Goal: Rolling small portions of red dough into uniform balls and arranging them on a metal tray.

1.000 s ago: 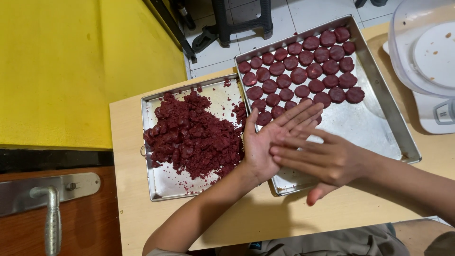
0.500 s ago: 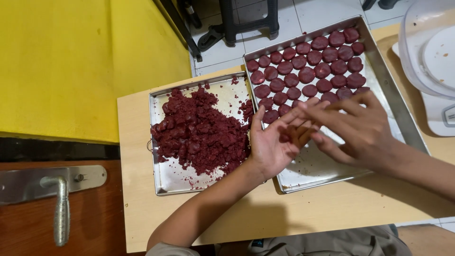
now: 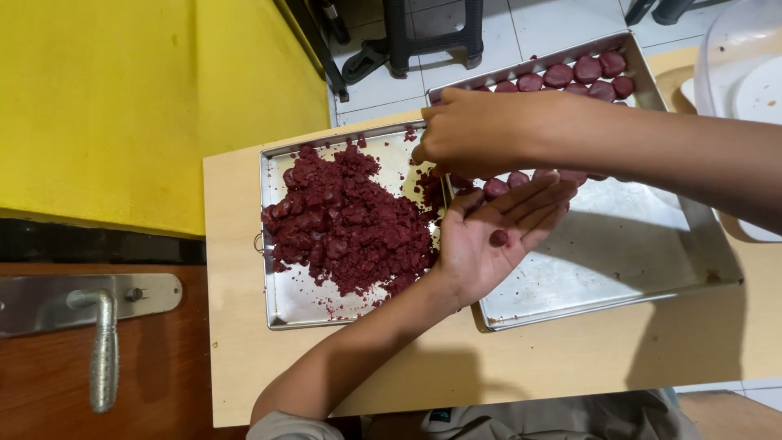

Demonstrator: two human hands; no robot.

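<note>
My left hand (image 3: pixel 489 232) lies palm up and open over the seam between two metal trays, with a small bit of dark red dough (image 3: pixel 498 238) resting on the palm. My right hand (image 3: pixel 472 134) reaches across above it. Its fingers curl down at the near-left corner of the right tray (image 3: pixel 627 253), and what is under them is hidden. Rows of flattened red dough balls (image 3: pixel 574 73) fill the far part of that tray. The left tray (image 3: pixel 277 314) holds a loose pile of crumbly red dough (image 3: pixel 342 220).
Both trays sit on a light wooden table (image 3: pixel 570 358). A white plastic container (image 3: pixel 741 65) stands at the far right corner. A yellow panel (image 3: pixel 122 98) and a wooden door with a metal handle (image 3: pixel 102 350) are on the left. Dark stool legs (image 3: pixel 423 37) stand on the tiled floor beyond.
My right hand lifted off my left palm and moved left and away to the right tray's corner. My left palm has opened flat, showing a small dough bit.
</note>
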